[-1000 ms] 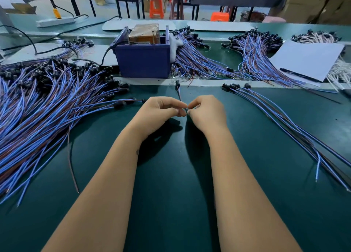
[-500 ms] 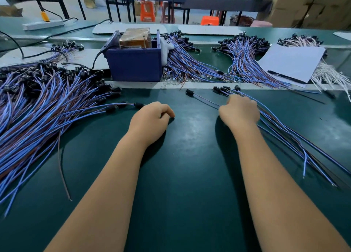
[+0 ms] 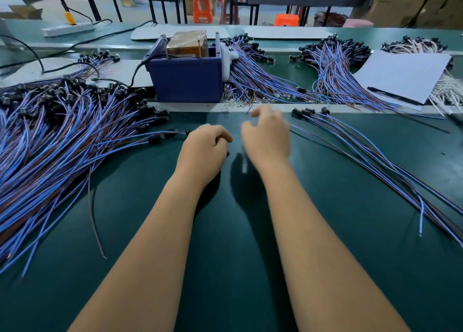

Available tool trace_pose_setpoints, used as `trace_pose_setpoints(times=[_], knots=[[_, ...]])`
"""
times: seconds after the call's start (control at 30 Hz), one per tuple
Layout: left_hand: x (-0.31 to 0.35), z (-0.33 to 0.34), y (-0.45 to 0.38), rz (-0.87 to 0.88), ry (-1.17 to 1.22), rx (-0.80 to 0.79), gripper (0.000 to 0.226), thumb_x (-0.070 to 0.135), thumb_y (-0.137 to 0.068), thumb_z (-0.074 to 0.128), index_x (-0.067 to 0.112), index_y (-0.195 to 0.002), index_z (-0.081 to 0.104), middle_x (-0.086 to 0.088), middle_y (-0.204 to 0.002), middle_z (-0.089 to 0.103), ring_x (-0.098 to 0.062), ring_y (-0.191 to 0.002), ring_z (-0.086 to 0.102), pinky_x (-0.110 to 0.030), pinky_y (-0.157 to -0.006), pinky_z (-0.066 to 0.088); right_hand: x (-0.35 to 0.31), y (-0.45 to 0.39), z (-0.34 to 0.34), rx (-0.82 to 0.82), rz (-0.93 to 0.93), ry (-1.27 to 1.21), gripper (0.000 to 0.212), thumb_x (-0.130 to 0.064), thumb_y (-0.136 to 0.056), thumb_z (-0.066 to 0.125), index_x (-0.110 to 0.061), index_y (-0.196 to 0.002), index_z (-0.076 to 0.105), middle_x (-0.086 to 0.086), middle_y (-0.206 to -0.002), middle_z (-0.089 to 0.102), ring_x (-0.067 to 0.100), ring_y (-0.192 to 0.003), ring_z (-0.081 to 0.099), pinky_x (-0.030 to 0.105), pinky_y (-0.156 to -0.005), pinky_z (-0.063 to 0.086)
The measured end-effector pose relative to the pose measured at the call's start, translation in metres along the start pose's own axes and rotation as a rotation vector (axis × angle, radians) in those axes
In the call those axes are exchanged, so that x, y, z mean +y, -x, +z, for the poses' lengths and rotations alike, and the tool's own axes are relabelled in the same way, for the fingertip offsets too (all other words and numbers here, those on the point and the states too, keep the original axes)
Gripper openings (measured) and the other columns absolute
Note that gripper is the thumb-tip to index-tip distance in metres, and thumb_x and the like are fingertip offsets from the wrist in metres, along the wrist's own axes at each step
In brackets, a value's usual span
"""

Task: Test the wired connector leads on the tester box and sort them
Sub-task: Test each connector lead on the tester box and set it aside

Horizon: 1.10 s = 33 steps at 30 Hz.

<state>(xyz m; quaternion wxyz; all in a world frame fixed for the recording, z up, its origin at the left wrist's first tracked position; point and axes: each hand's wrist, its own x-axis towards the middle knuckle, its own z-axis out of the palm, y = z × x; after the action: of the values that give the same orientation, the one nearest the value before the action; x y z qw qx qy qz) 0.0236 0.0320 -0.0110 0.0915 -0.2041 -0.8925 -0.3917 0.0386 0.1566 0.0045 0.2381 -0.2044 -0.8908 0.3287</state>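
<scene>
Two bare forearms reach up from the bottom of the frame onto a dark green bench.

The left hand, at centre, rests knuckles-up with its fingers curled under. A lead runs in from the left, and its black connector end meets the hand at the thumb side. Whether that lead is actually pinched cannot be told, since the fingertips are hidden.

The right hand, just beside the left, is blurred by motion. Its fingers are loosely spread, and nothing can be made out in them.

A large pile of blue and brown leads fills the left of the frame. A small sorted row fans toward the lower right. The blue tester box stands at upper centre, behind a pale strip. More bundles and a white sheet lie at upper right.

The step appears to be the taking of the next lead for testing. It would be done well if only one lead were drawn from the pile by its connector end. The wires should be kept untangled. The lead should be carried to the box without the sorted row being disturbed.
</scene>
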Motion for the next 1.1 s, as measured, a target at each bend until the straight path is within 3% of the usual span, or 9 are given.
trace_pose_setpoints(times=[0.07, 0.13, 0.27, 0.43, 0.57, 0.73, 0.9, 1.1], knots=[[-0.001, 0.000, -0.001, 0.004, -0.059, 0.020, 0.019, 0.005, -0.090, 0.048, 0.007, -0.088, 0.067, -0.011, -0.088, 0.061, -0.028, -0.084, 0.053, -0.032, -0.067, 0.032, -0.019, 0.012, 0.019, -0.173, 0.018, -0.281, 0.020, -0.014, -0.088, 0.049, -0.020, -0.101, 0.063, 0.004, -0.106, 0.065, 0.024, -0.100, 0.058, 0.028, -0.077, 0.039], [-0.002, 0.000, -0.002, -0.052, -0.127, 0.045, 0.019, 0.010, -0.093, 0.047, 0.006, -0.089, 0.066, -0.012, -0.087, 0.057, -0.031, -0.083, 0.052, -0.032, -0.063, 0.029, -0.027, 0.020, 0.031, -0.221, 0.073, -0.393, 0.022, -0.012, -0.089, 0.045, -0.022, -0.088, 0.065, -0.002, -0.092, 0.067, 0.020, -0.092, 0.060, 0.029, -0.072, 0.041], [-0.002, -0.005, 0.001, -0.175, -0.122, 0.175, 0.024, 0.012, -0.091, 0.045, 0.016, -0.095, 0.068, -0.002, -0.101, 0.053, -0.022, -0.081, 0.048, -0.029, -0.067, 0.032, -0.020, 0.022, 0.033, -0.196, 0.057, -0.373, 0.020, -0.014, -0.088, 0.049, -0.018, -0.087, 0.068, -0.003, -0.086, 0.068, 0.020, -0.085, 0.060, 0.032, -0.072, 0.047], [-0.011, -0.017, 0.002, -0.217, -0.147, 0.260, 0.026, 0.010, -0.088, 0.047, 0.018, -0.102, 0.067, -0.002, -0.117, 0.053, -0.023, -0.083, 0.051, -0.030, -0.068, 0.034, -0.016, 0.028, 0.031, -0.257, -0.022, -0.446, 0.024, -0.010, -0.087, 0.049, -0.020, -0.088, 0.071, -0.011, -0.069, 0.058, 0.014, -0.070, 0.051, 0.028, -0.067, 0.041], [-0.023, -0.025, -0.001, -0.314, -0.292, 0.254, 0.035, 0.013, -0.089, 0.050, 0.017, -0.123, 0.060, -0.010, -0.130, 0.046, -0.032, -0.110, 0.048, -0.034, -0.074, 0.034, -0.016, 0.030, 0.032, -0.291, -0.078, -0.365, 0.025, -0.013, -0.088, 0.049, -0.024, -0.088, 0.071, -0.015, -0.064, 0.054, 0.012, -0.071, 0.050, 0.027, -0.065, 0.038], [-0.027, -0.026, -0.001, -0.369, -0.314, 0.176, 0.036, 0.013, -0.088, 0.052, 0.015, -0.124, 0.055, -0.010, -0.131, 0.040, -0.029, -0.087, 0.047, -0.036, -0.069, 0.034, -0.016, 0.031, 0.034, -0.322, -0.131, -0.311, 0.026, -0.015, -0.088, 0.049, -0.027, -0.088, 0.071, -0.013, -0.070, 0.056, 0.013, -0.073, 0.053, 0.027, -0.065, 0.038], [-0.029, -0.029, -0.002, -0.425, -0.363, 0.215, 0.045, 0.011, -0.088, 0.051, 0.013, -0.133, 0.045, -0.017, -0.135, 0.041, -0.037, -0.115, 0.044, -0.037, -0.075, 0.033, -0.017, 0.031, 0.033, -0.328, -0.133, -0.312, 0.026, -0.015, -0.088, 0.049, -0.029, -0.088, 0.071, -0.014, -0.070, 0.057, 0.013, -0.073, 0.055, 0.027, -0.064, 0.038], [-0.033, -0.030, -0.002, -0.392, -0.336, 0.226, 0.042, 0.010, -0.091, 0.050, 0.016, -0.132, 0.055, -0.014, -0.131, 0.052, -0.035, -0.119, 0.047, -0.035, -0.079, 0.035, -0.017, 0.032, 0.032, -0.334, -0.113, -0.324, 0.027, -0.014, -0.088, 0.048, -0.028, -0.090, 0.072, -0.015, -0.067, 0.057, 0.010, -0.068, 0.052, 0.026, -0.060, 0.037]])
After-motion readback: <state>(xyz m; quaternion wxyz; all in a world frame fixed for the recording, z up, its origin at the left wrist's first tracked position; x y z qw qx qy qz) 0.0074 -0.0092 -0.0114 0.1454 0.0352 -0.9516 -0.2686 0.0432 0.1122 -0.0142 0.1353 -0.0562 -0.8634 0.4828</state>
